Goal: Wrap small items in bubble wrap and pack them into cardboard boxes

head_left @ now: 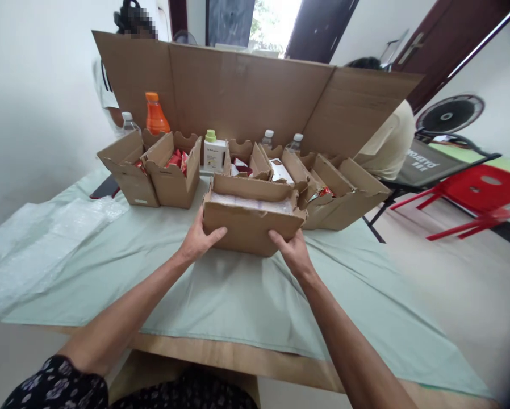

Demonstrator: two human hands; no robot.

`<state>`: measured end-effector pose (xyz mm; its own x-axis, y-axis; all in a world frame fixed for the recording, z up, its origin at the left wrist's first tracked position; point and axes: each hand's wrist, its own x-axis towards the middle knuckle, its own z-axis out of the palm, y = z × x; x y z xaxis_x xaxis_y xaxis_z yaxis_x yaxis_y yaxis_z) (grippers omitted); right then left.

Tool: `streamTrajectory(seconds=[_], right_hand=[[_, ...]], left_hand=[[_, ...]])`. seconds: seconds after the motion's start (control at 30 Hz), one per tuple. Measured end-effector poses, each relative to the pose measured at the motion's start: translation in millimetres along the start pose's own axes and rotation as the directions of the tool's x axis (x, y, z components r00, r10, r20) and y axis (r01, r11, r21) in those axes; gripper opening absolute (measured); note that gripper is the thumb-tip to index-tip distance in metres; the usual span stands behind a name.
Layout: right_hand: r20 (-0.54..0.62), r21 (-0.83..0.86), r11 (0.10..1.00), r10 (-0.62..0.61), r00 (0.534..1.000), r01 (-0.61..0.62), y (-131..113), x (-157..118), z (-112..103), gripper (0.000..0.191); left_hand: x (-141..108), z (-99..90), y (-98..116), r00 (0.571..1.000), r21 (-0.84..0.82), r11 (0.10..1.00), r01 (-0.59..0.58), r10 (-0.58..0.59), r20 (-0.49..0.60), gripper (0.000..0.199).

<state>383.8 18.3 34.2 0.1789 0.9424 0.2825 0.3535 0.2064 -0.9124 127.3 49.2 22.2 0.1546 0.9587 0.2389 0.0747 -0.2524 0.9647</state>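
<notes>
Between my two hands is an open-topped cardboard box (249, 230), its long front wall facing me. My left hand (199, 236) grips the box's left end, thumb on the front wall and fingers hidden at the side. On the right end, my right hand (293, 250) holds it the same way. Wrapped in clear plastic, a pale content (250, 203) fills the inside; its kind I cannot make out. Just behind stand more cardboard boxes, one with red packets (178, 160) and another with a white item (280, 170). A white bottle with a green cap (213, 152) stands among them.
A tall cardboard panel (250, 85) rises behind the boxes, an orange bottle (156, 116) before it. Bubble wrap (54, 233) lies left on the green tablecloth (246, 301). People sit beyond the panel. A red stool (480, 193) and a folding chair (438, 165) stand right.
</notes>
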Motion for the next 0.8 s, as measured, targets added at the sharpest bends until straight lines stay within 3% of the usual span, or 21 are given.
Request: streamTrajectory(seconds=[0.1,0.2,0.3,0.4,0.5,0.57,0.67,0.73,0.8], right_hand=[[0.042,-0.037,0.999,-0.022,0.999,0.024,-21,-34,0,0.08],[0.12,-0.053,0.994,-0.092,0.988,0.099,-54,-51,16,0.07],[0.18,0.014,0.982,-0.186,0.966,0.186,-93,-31,42,0.071],[0.2,0.133,0.955,-0.286,0.937,0.264,-124,11,55,0.083],[0.141,0.126,0.946,-0.315,0.939,0.298,-131,34,39,0.085],[0.046,0.075,0.951,-0.304,0.952,0.3,-117,27,18,0.082],[-0.094,-0.045,0.979,-0.203,0.975,0.2,-76,-10,-14,0.071],[-0.083,-0.083,0.989,-0.131,0.988,0.124,-49,-34,-23,0.065],[-0.021,-0.066,0.995,-0.075,0.997,0.074,-33,-45,-15,0.066]], left_hand=[[-50,-17.2,-1,0.995,0.058,0.996,0.07,-0.065,-0.081,0.084],[-87,-50.2,9,0.965,0.096,0.99,0.102,-0.075,-0.252,0.077],[-81,-86.8,38,0.927,0.18,0.984,-0.003,0.07,-0.369,0.073],[-42,-100.6,74,0.884,0.225,0.957,-0.183,0.26,-0.389,0.074],[-12,-80.2,91,0.89,0.183,0.939,-0.292,0.337,-0.307,0.083],[-14,-54.5,86,0.918,0.153,0.946,-0.286,0.316,-0.237,0.088],[-50,-16.0,62,0.962,0.134,0.971,-0.196,0.217,-0.165,0.095],[-86,-0.3,43,0.976,0.123,0.986,-0.11,0.131,-0.172,0.097],[-117,3.7,29,0.979,0.121,0.992,-0.026,0.049,-0.196,0.098]])
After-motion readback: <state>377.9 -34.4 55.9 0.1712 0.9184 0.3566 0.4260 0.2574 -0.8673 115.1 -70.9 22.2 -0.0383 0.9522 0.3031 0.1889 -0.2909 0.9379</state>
